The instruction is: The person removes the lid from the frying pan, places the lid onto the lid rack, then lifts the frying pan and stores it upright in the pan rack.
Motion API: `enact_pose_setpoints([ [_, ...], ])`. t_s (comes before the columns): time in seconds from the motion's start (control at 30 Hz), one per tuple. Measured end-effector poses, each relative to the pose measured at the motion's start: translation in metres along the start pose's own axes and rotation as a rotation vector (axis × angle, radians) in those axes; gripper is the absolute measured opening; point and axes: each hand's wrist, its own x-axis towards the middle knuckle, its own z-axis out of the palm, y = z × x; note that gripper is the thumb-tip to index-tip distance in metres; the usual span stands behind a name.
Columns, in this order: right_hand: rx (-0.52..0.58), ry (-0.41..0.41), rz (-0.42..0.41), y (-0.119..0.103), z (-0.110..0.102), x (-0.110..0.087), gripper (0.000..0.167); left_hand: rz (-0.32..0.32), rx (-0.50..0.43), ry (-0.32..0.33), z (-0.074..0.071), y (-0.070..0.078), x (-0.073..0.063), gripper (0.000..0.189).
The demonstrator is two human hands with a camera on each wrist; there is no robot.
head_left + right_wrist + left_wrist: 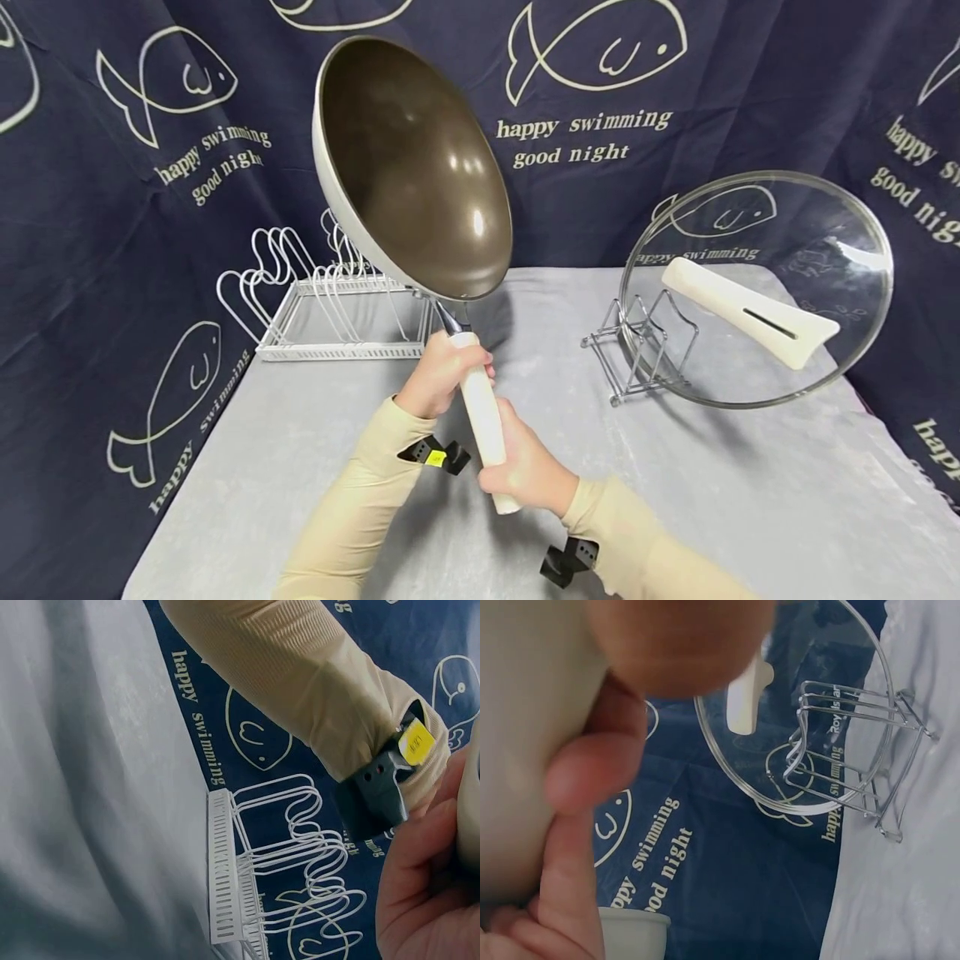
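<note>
A deep wok [412, 167] with a brown inside and pale outside is held up over the table, tilted with its opening facing me. My left hand [446, 375] grips its cream handle [483, 412] at the upper end, just below the metal neck. Lower down, near the butt of the handle, my right hand [528, 467] is wrapped round it. In the left wrist view, fingers [592, 772] curl against the pale handle. Part of the white rack behind is hidden by the wok.
At the back left stands a white wire rack [337, 352] with upright loops. To the right, a large glass lid [795, 217] with a cream handle leans in a small metal wire stand [630, 387]. Grey cloth covers the table [540, 333]; a dark blue fish-print curtain [585, 200] hangs behind.
</note>
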Motion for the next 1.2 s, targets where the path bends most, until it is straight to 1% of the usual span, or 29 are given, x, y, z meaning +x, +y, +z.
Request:
enact_pose_setpoints([
  [0.13, 0.005, -0.027, -0.018, 0.000, 0.000, 0.002, 0.074, 0.013, 0.004, -0.066, -0.007, 0.002, -0.001, 0.014],
  [0.23, 0.001, -0.036, -0.026, 0.001, 0.000, 0.004, 0.072, 0.013, 0.017, -0.098, -0.012, 0.005, -0.002, 0.014],
  [0.33, -0.001, -0.038, -0.029, 0.003, -0.001, 0.004, 0.071, 0.003, 0.043, -0.118, -0.013, 0.009, -0.004, 0.014],
  [0.43, 0.010, -0.048, -0.021, 0.004, -0.002, 0.003, 0.071, -0.024, 0.069, -0.145, -0.014, 0.010, -0.005, 0.013],
  [0.53, 0.025, -0.057, -0.016, 0.005, -0.002, 0.002, 0.072, -0.042, 0.073, -0.173, -0.014, 0.010, -0.005, 0.011],
  [0.67, 0.039, -0.064, -0.021, 0.006, -0.004, 0.000, 0.073, -0.044, 0.066, -0.173, -0.013, 0.009, -0.006, 0.009],
  [0.73, 0.037, -0.078, -0.013, 0.007, -0.005, -0.002, 0.073, -0.061, 0.072, -0.168, -0.012, 0.008, -0.007, 0.008],
  [0.87, -0.005, -0.107, 0.000, 0.008, -0.010, -0.007, 0.073, -0.094, 0.079, -0.187, -0.010, 0.004, -0.008, 0.008],
  [0.93, -0.023, -0.113, -0.003, 0.009, -0.013, -0.008, 0.072, -0.094, 0.080, -0.193, -0.009, 0.004, -0.009, 0.009],
  [1.1, -0.021, -0.132, -0.034, 0.010, -0.013, -0.002, 0.071, -0.080, 0.077, -0.168, -0.014, 0.006, -0.009, 0.010],
  [1.2, -0.020, -0.145, -0.051, 0.011, -0.012, 0.001, 0.069, -0.092, 0.086, -0.164, -0.018, 0.008, -0.009, 0.011],
])
